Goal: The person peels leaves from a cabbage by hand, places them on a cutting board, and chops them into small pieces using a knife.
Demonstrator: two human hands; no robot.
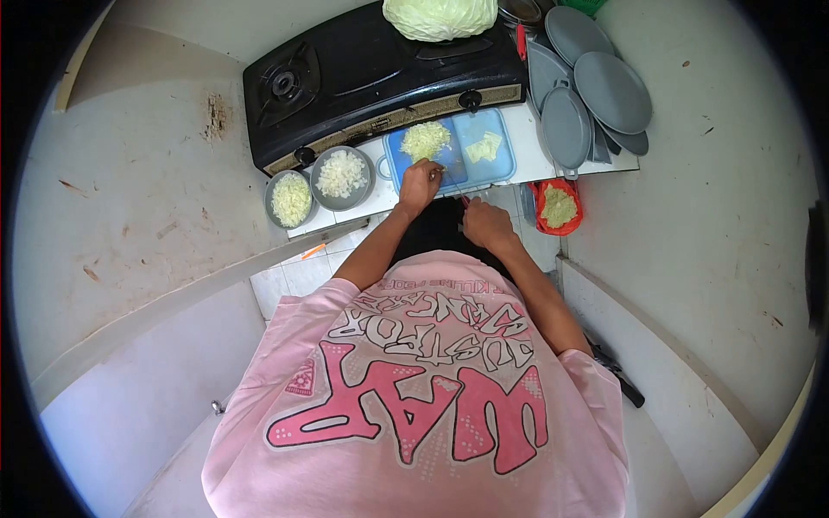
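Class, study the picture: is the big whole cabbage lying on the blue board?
No, the cabbage sits on the black stove, beyond the blue board.

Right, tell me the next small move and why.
I'd probably tuck the left hand back slightly before cutting: it is over the blue board, close to what looks like a thin knife in the right hand, with shredded cabbage just beyond.

Stove (380,65) blocks ahead; above board (471,125) seems open.
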